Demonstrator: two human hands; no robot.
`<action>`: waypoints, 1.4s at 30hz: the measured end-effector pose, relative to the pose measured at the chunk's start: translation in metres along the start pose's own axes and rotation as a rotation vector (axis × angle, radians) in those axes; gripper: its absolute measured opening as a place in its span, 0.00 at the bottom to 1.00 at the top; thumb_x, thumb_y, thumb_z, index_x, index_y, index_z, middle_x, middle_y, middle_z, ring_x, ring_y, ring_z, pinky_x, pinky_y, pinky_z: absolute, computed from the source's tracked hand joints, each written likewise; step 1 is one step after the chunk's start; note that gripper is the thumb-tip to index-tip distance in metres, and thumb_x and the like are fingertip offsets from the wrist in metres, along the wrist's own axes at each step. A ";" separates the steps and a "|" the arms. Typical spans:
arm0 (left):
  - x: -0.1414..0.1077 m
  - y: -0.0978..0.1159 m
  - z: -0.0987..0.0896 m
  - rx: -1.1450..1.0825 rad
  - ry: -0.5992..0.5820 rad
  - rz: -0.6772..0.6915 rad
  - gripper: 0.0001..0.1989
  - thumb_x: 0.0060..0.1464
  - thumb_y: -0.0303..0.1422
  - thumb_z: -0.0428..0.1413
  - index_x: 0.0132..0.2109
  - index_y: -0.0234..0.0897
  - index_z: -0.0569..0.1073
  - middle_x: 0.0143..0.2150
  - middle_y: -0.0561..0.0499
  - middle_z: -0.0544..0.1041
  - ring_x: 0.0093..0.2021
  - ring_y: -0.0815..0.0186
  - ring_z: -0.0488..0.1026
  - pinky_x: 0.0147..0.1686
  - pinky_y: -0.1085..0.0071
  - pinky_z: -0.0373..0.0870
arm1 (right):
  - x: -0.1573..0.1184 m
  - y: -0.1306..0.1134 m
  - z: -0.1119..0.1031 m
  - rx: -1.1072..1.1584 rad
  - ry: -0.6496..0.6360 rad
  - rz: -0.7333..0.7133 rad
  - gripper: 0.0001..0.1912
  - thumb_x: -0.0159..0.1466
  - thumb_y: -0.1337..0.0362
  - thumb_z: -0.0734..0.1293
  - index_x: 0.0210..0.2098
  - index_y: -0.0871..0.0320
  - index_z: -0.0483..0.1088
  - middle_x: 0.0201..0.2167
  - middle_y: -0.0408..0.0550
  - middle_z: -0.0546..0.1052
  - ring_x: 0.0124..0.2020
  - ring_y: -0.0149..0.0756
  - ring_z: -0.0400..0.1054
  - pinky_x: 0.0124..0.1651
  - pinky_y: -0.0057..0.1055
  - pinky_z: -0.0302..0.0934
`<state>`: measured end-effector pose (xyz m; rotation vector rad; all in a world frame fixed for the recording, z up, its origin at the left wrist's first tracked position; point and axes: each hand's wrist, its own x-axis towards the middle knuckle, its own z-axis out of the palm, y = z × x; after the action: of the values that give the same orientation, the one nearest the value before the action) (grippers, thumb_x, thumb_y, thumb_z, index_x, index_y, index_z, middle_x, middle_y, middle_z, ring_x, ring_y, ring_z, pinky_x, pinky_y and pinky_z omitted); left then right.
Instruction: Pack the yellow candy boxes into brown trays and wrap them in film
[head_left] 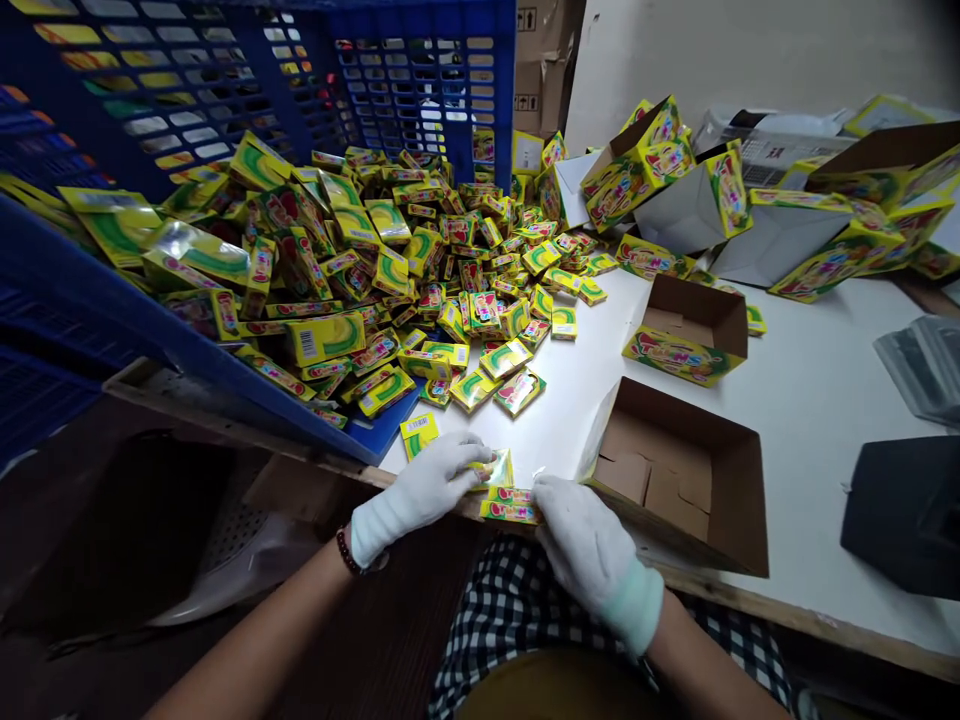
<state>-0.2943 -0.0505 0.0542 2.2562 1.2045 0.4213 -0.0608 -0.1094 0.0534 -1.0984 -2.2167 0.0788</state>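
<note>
Between my hands, at the table's front edge, is a short stack of small yellow-green candy boxes [510,511]. My left hand [439,487], in a white glove, curls its fingers over a yellow box [501,468] behind the stack. Closed against the stack's right end is my right hand [589,540], also gloved; its fingertips are partly hidden. Just beyond my left hand, a single yellow box [418,432] lies flat. Right of my right hand stands an open-topped carton [724,490] with its brown inside showing.
A blue plastic crate [202,350] lies tipped at the left, spilling a heap of small boxes [390,270] onto the white table [817,390]. A smaller display carton [684,350] and several others [682,205] stand behind. A dark block-like object [900,515] sits at right.
</note>
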 end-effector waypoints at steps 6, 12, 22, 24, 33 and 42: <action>0.019 -0.015 -0.005 0.289 -0.318 0.006 0.19 0.53 0.40 0.59 0.51 0.40 0.72 0.47 0.46 0.73 0.47 0.57 0.71 0.47 0.64 0.67 | -0.025 0.013 -0.004 -0.009 0.065 -0.022 0.16 0.66 0.72 0.58 0.52 0.57 0.65 0.46 0.55 0.78 0.46 0.42 0.74 0.49 0.38 0.71; 0.030 -0.009 0.007 0.465 -0.258 0.026 0.19 0.52 0.46 0.58 0.47 0.39 0.74 0.46 0.43 0.72 0.42 0.55 0.72 0.41 0.61 0.69 | -0.028 0.005 -0.001 0.234 -0.137 0.647 0.16 0.69 0.57 0.60 0.55 0.53 0.66 0.48 0.50 0.79 0.46 0.43 0.76 0.45 0.37 0.73; 0.047 0.004 0.014 0.249 0.018 0.020 0.15 0.56 0.39 0.54 0.47 0.37 0.75 0.48 0.42 0.73 0.50 0.53 0.71 0.51 0.57 0.69 | -0.014 0.078 -0.090 0.343 -0.088 0.845 0.23 0.66 0.50 0.62 0.56 0.55 0.66 0.51 0.51 0.77 0.48 0.44 0.73 0.49 0.37 0.68; 0.055 0.015 0.018 0.073 0.069 0.028 0.16 0.60 0.40 0.51 0.50 0.37 0.74 0.54 0.42 0.73 0.56 0.53 0.70 0.57 0.56 0.66 | -0.010 0.108 -0.107 0.310 -0.201 0.815 0.21 0.65 0.52 0.63 0.54 0.56 0.67 0.48 0.50 0.77 0.46 0.43 0.72 0.48 0.37 0.67; 0.071 0.070 0.085 -0.410 0.105 -0.022 0.27 0.63 0.41 0.51 0.65 0.36 0.63 0.65 0.41 0.68 0.65 0.56 0.65 0.66 0.56 0.61 | -0.015 0.164 -0.070 0.717 -0.623 0.695 0.21 0.60 0.49 0.64 0.43 0.61 0.69 0.38 0.46 0.75 0.38 0.37 0.68 0.44 0.34 0.64; 0.055 0.072 0.102 -0.498 0.114 -0.112 0.24 0.63 0.39 0.51 0.64 0.39 0.65 0.62 0.42 0.71 0.60 0.56 0.71 0.55 0.58 0.73 | 0.007 0.186 -0.063 0.268 -0.598 0.931 0.12 0.58 0.59 0.69 0.40 0.56 0.78 0.33 0.44 0.80 0.35 0.36 0.72 0.51 0.39 0.63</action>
<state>-0.1647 -0.0689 0.0162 1.7512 1.1252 0.7246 0.1010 0.0023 0.0456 -2.0280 -1.8489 1.1859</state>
